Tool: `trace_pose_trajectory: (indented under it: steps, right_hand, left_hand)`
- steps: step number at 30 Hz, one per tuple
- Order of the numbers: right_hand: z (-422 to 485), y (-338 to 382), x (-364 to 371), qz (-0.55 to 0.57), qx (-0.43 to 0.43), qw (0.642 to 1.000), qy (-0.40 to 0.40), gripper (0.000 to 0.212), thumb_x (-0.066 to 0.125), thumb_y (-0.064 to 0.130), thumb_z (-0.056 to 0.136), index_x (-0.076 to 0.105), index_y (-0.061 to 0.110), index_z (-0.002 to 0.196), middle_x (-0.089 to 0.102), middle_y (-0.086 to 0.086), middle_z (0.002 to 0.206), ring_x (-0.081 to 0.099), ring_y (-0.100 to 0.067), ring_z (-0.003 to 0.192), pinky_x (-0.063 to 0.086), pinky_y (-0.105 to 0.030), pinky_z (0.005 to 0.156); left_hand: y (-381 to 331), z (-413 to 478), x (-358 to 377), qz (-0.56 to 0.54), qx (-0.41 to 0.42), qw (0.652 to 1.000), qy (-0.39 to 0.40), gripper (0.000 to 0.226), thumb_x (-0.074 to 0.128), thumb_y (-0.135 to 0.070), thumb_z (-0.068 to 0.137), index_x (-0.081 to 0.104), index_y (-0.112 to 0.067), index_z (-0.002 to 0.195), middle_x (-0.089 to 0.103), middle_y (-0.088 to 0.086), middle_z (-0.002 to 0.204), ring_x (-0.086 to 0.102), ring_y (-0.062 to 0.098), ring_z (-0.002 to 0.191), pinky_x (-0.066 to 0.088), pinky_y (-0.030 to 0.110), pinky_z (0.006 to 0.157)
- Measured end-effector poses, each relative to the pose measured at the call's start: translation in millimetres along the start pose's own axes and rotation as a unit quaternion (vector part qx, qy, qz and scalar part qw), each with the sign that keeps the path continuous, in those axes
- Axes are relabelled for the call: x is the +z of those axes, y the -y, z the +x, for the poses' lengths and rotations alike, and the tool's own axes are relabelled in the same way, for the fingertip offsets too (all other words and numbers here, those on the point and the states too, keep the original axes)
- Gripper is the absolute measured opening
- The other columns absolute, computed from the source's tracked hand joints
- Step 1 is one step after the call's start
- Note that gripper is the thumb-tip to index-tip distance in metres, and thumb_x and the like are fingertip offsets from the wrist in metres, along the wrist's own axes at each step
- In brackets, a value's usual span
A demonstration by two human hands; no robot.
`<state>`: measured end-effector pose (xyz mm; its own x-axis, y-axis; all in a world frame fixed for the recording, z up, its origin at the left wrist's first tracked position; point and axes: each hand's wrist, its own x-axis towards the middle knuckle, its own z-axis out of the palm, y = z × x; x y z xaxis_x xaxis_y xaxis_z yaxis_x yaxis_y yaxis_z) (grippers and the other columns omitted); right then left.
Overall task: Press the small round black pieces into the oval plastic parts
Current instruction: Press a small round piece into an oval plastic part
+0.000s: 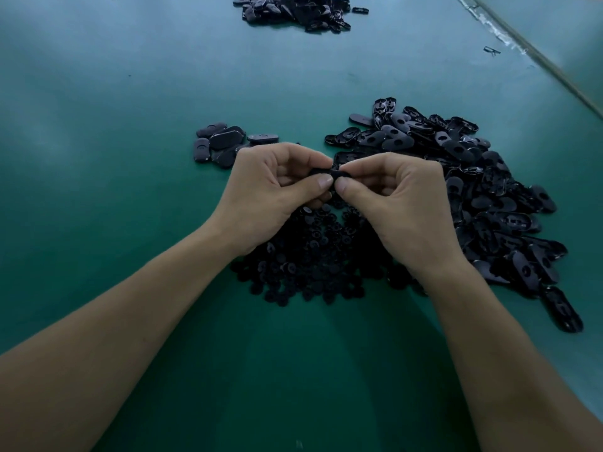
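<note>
Pinching oval plastic part (330, 173) between fingers of left hand (274, 190) and right hand (401, 200), above small round black pieces (313, 259) heaped mid bench (114, 109), beside pile of ovals (489, 197) toward right edge.

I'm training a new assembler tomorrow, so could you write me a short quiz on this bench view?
1. True or false: the left hand and the right hand both pinch the same black part.
2. Where does the heap of small round pieces lie? A) on the table, beneath the hands; B) in a tray; C) in the left palm.
3. Fill in: the big pile of oval parts lies on the person's ____ side.

Key: 1 true; 2 A; 3 right.
</note>
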<state>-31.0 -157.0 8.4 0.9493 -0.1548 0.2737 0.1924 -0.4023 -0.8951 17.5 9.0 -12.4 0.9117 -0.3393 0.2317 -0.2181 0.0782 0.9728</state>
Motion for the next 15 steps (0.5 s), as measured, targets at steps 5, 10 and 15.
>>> trace_pose_trajectory:
  steps: [5,10,15]
  right_hand:
    - [1.4,-1.1,1.8,-0.012,0.012,1.000,-0.005,0.014,0.079,0.011,0.083,0.073,0.023,0.085,0.074,0.009,0.077,0.071,-0.004,0.071,0.056,-0.018,0.069]
    - [1.1,0.9,4.0,-0.041,0.004,0.999,-0.017,0.012,0.077,0.012,0.083,0.072,0.023,0.083,0.073,0.010,0.074,0.069,-0.001,0.067,0.054,-0.015,0.064]
    - [0.0,0.9,1.7,-0.025,0.002,1.000,-0.009,0.015,0.079,0.011,0.083,0.074,0.024,0.085,0.073,0.012,0.075,0.070,-0.001,0.070,0.053,-0.014,0.066]
  left_hand:
    - [0.2,0.2,1.7,0.017,-0.002,1.000,-0.007,0.020,0.072,0.007,0.086,0.071,-0.012,0.093,0.076,-0.001,0.074,0.073,0.009,0.066,0.057,0.018,0.066]
    - [-1.5,-0.5,3.3,0.023,-0.003,1.000,-0.015,0.022,0.073,0.009,0.085,0.071,-0.012,0.091,0.076,-0.004,0.072,0.072,0.007,0.063,0.057,0.017,0.065]
    - [-2.3,-1.9,3.8,0.022,-0.001,0.999,-0.041,0.020,0.075,0.009,0.083,0.071,-0.010,0.088,0.075,-0.001,0.069,0.072,0.011,0.061,0.057,0.019,0.061]
